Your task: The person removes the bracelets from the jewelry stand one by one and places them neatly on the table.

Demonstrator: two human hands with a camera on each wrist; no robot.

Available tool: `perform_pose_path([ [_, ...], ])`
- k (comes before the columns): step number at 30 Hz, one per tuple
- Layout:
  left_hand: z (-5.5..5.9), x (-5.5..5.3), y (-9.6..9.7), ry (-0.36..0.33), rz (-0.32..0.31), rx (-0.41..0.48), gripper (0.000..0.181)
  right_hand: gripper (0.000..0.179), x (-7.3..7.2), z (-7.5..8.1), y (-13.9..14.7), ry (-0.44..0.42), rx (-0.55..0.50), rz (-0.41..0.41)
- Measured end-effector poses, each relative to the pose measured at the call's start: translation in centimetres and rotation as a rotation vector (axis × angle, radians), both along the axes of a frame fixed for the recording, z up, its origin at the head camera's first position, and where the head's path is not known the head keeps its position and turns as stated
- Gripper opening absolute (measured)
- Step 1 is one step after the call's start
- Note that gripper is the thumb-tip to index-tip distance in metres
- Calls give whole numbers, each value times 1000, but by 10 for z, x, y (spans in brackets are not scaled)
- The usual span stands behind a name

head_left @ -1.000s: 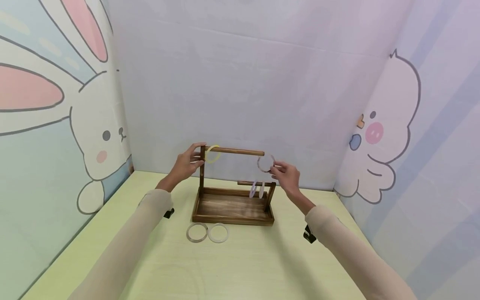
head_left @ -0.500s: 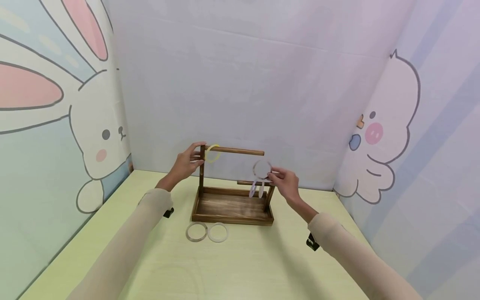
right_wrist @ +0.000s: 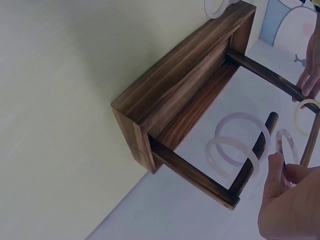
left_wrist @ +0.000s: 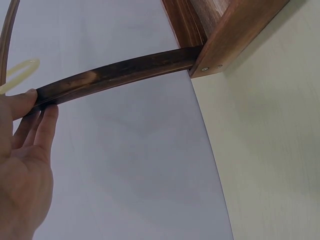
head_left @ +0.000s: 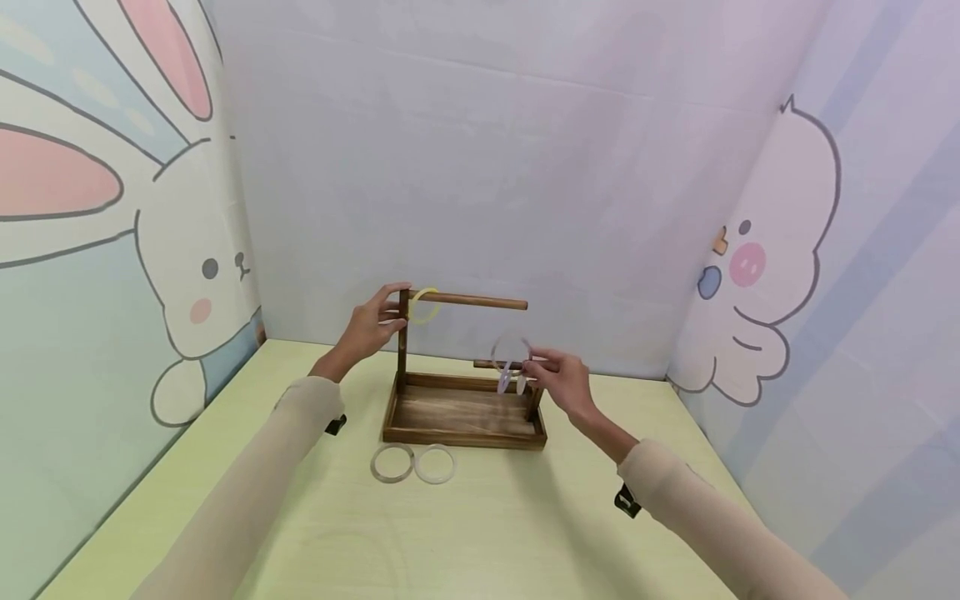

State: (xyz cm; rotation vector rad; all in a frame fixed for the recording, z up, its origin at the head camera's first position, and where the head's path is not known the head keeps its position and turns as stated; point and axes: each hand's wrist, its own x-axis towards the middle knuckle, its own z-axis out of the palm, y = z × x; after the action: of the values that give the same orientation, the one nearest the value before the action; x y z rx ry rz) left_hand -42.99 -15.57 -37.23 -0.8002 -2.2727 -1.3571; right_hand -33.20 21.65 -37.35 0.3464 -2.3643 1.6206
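Observation:
My left hand (head_left: 366, 327) grips the top of the tall post (head_left: 402, 354) of a dark wooden bangle stand, thumb and fingers on opposite sides. A yellow bangle (head_left: 429, 291) hangs on the upper bar (head_left: 480, 300) beside it. Between thumb and fingers, my right hand (head_left: 564, 383) pinches a translucent, brownish-mottled bangle (right_wrist: 283, 134), near the short lower bar (head_left: 483, 364). In the right wrist view this bangle stands apart from the lower bar, close to its free end. A lavender bangle (right_wrist: 241, 115) and a pale pinkish bangle (right_wrist: 216, 159) hang on that lower bar.
The stand's shallow tray base (head_left: 463, 438) rests on the pale yellow-green table (head_left: 480, 533). Just in front lie a greyish-brown bangle (head_left: 392, 481) and a clear whitish bangle (head_left: 437, 482). A fabric backdrop (head_left: 480, 167) rises behind, with cartoon-printed panels at both sides.
My right hand has brought the mottled bangle down and left, from beside the upper bar's free end to the lower bar. My left hand stays on the post.

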Motion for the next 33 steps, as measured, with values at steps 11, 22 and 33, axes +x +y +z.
perform_pose_path([
  [11, -1, -3, -2, -6, 0, 2, 70, 36, 21, -9, -9, -67, 71, 53],
  [22, 0, -5, 0, -3, -1, -4, 70, 34, 33, -28, -13, -137, 100, 57],
  [33, -1, -8, -2, 10, 6, -17, 69, 36, 43, -59, -18, -222, 21, 114],
])
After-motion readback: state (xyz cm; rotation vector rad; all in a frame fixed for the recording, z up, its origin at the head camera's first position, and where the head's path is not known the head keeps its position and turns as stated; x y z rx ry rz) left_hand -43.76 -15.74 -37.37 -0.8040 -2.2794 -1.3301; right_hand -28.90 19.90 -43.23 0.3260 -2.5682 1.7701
